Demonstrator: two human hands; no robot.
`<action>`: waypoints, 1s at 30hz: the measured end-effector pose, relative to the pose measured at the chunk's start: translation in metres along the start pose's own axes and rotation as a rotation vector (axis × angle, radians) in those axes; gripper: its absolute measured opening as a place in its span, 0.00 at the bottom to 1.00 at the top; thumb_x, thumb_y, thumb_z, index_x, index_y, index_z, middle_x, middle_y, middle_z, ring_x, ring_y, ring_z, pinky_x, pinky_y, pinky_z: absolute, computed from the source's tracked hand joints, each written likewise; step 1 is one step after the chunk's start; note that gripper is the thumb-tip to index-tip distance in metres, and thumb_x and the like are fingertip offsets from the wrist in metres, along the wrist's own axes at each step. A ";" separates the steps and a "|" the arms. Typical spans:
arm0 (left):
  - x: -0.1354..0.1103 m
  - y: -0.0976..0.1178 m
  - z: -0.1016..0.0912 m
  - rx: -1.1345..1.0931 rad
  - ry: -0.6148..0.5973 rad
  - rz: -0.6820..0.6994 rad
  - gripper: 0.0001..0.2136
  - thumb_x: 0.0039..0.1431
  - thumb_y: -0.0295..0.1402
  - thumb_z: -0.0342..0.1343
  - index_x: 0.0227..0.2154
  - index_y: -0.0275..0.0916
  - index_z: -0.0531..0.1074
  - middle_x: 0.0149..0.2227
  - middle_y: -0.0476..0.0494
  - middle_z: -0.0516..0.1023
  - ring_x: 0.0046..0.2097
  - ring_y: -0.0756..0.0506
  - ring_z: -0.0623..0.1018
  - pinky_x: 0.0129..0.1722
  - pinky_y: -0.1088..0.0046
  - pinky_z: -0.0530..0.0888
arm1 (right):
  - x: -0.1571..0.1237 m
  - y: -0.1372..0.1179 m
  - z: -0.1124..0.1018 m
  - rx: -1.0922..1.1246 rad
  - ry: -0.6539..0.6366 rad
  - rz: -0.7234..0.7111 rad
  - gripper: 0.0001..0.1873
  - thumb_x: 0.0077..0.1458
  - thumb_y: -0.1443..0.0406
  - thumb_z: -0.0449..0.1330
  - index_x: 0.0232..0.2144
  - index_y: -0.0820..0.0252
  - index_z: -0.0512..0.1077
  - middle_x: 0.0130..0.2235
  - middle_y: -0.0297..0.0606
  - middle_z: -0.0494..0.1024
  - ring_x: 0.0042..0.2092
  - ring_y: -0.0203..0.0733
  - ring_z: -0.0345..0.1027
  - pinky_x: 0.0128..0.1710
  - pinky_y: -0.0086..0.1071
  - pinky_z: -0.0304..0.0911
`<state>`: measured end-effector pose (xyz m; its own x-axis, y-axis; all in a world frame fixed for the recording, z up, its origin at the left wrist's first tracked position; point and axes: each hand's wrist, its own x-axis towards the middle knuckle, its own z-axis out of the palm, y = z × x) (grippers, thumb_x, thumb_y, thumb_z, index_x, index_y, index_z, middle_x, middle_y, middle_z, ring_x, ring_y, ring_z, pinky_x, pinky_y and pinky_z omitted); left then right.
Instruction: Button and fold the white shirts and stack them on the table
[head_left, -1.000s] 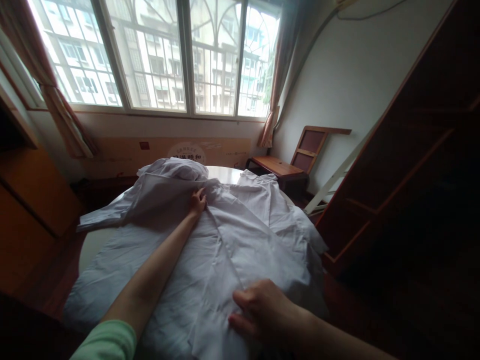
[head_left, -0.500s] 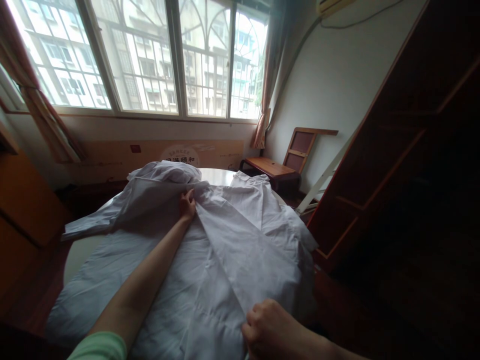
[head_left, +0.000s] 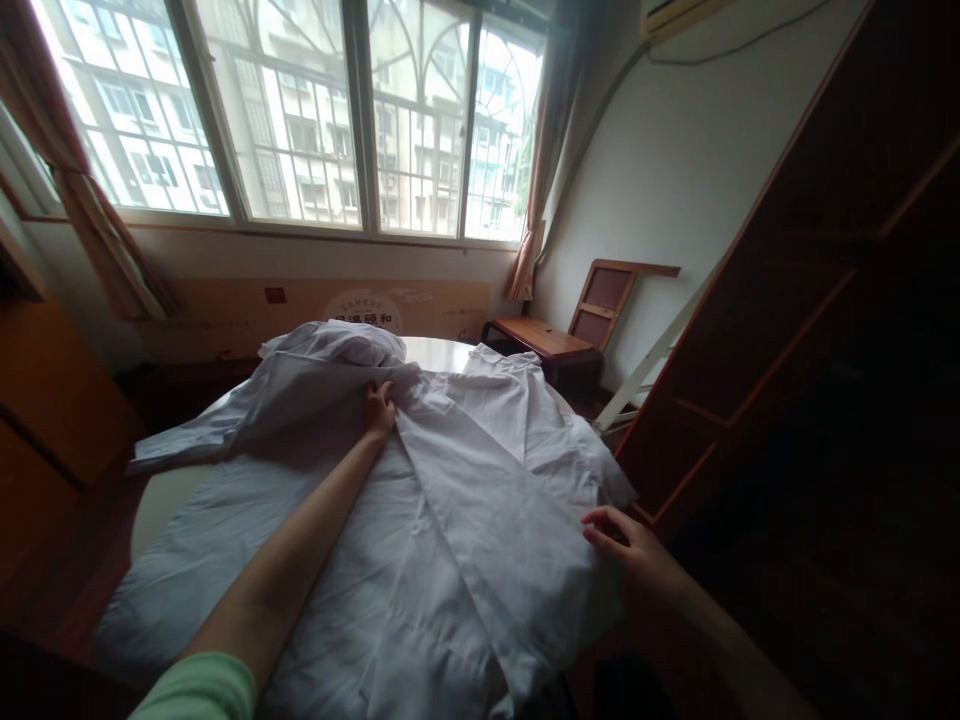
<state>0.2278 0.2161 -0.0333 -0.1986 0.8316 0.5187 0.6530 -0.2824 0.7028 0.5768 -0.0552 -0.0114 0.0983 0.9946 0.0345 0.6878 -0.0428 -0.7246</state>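
A long-sleeved white coat point(head_left: 480, 500) lies spread and wrinkled over a round white table point(head_left: 161, 510). Its front panel folds across the middle, and one sleeve point(head_left: 187, 440) reaches out at the left. My left hand point(head_left: 380, 408) is closed on the fabric near the upper middle, at the panel's edge. At the right side of the coat, my right hand point(head_left: 626, 545) hovers by the hanging cloth, thumb and fingers apart, holding nothing. Whether its fingertips touch the fabric I cannot tell.
Behind the table, a long cardboard box point(head_left: 300, 310) leans below the barred windows. A wooden chair point(head_left: 547, 335) stands at the back right, near a white ladder-like frame point(head_left: 637, 385). Dark red wooden panels point(head_left: 750, 350) slant along the right; an orange cabinet point(head_left: 52, 420) is at left.
My right hand has let go of the coat's lower front edge and moved up and right to the coat's side. My left hand keeps its place on the fabric.
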 end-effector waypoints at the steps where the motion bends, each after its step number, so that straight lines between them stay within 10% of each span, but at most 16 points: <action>1: 0.000 0.000 0.000 0.009 0.002 0.002 0.19 0.48 0.17 0.47 0.43 0.36 0.70 0.44 0.37 0.69 0.47 0.41 0.72 0.51 0.63 0.68 | -0.001 0.002 0.003 -0.006 0.027 0.013 0.20 0.43 0.49 0.57 0.30 0.59 0.70 0.29 0.38 0.74 0.33 0.43 0.69 0.34 0.32 0.63; 12: -0.014 0.019 -0.012 0.248 0.044 0.198 0.20 0.51 0.21 0.47 0.48 0.34 0.66 0.53 0.33 0.65 0.55 0.37 0.64 0.54 0.58 0.61 | 0.007 -0.023 0.007 -0.294 0.036 -0.055 0.09 0.42 0.60 0.55 0.17 0.57 0.63 0.24 0.35 0.72 0.28 0.39 0.66 0.29 0.30 0.59; 17: -0.025 0.030 -0.007 0.300 -0.403 0.638 0.17 0.59 0.35 0.45 0.50 0.44 0.66 0.58 0.45 0.63 0.59 0.43 0.60 0.59 0.63 0.55 | 0.009 -0.020 0.015 -0.324 0.111 -0.075 0.08 0.42 0.62 0.56 0.19 0.56 0.59 0.22 0.33 0.69 0.25 0.37 0.64 0.27 0.29 0.60; 25: -0.023 0.029 0.004 0.462 -0.705 0.364 0.26 0.58 0.48 0.39 0.58 0.45 0.56 0.63 0.46 0.51 0.63 0.41 0.52 0.61 0.58 0.45 | 0.009 -0.035 0.025 -0.468 0.221 -0.325 0.09 0.46 0.66 0.55 0.34 0.58 0.67 0.37 0.42 0.74 0.40 0.47 0.69 0.41 0.39 0.65; 30: -0.023 0.031 0.001 0.443 -0.744 0.367 0.28 0.57 0.50 0.39 0.59 0.44 0.55 0.64 0.45 0.49 0.64 0.40 0.49 0.61 0.58 0.44 | 0.017 -0.063 0.052 -0.402 0.008 -0.567 0.23 0.56 0.59 0.50 0.54 0.58 0.60 0.59 0.43 0.60 0.60 0.46 0.52 0.57 0.42 0.53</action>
<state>0.2534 0.1887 -0.0241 0.4932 0.8617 0.1194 0.8311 -0.5072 0.2281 0.4974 -0.0311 -0.0009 -0.3504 0.8731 0.3389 0.8475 0.4496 -0.2821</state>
